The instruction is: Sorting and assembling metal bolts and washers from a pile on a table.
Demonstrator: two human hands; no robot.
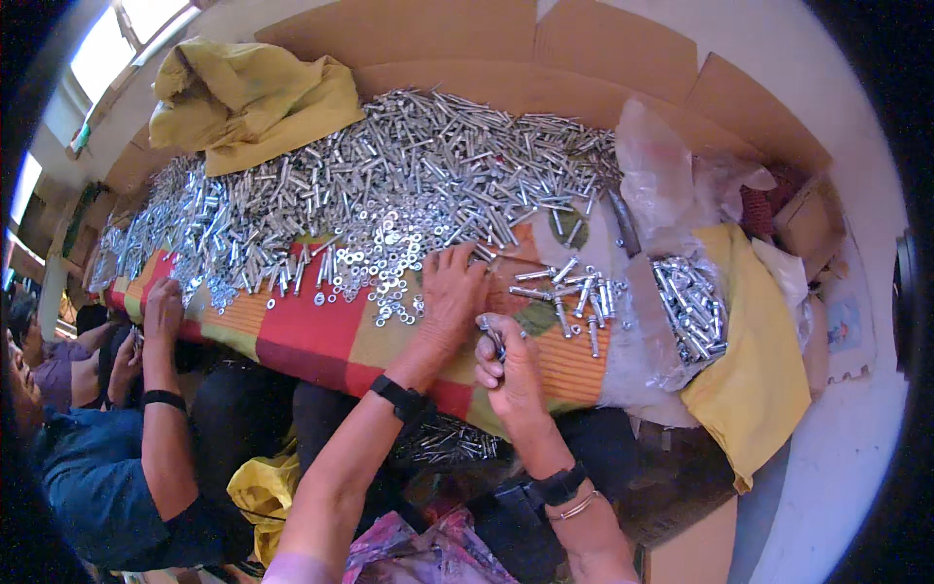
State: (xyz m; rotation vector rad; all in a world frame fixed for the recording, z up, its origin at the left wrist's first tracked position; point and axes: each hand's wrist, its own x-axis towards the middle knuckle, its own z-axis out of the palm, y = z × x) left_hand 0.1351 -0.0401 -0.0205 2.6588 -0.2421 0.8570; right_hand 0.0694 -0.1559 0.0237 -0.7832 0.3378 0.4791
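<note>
My left hand (454, 297) reaches over the near edge of a large heap of loose metal bolts and sleeves (418, 146), palm down. Its fingers are somewhat spread and its fingertips are partly hidden among the parts. Beside it lies a spread of small ring washers (389, 263). My right hand (513, 368) is closed around a shiny metal bolt (494, 341), held just above the cloth's near edge. Ahead and to the right of that hand, a small group of bolts fitted with sleeves and nuts (584, 292) lies on the checkered cloth (306, 326).
At right, a plastic-lined box holds more bolts (689, 307), with yellow cloth (754, 350) draped beside it. Cardboard (438, 44) walls the back; another yellow cloth (258, 102) covers part of the heap. A co-worker's hand (163, 310) works at left. More metal parts (448, 440) lie below the cloth's edge.
</note>
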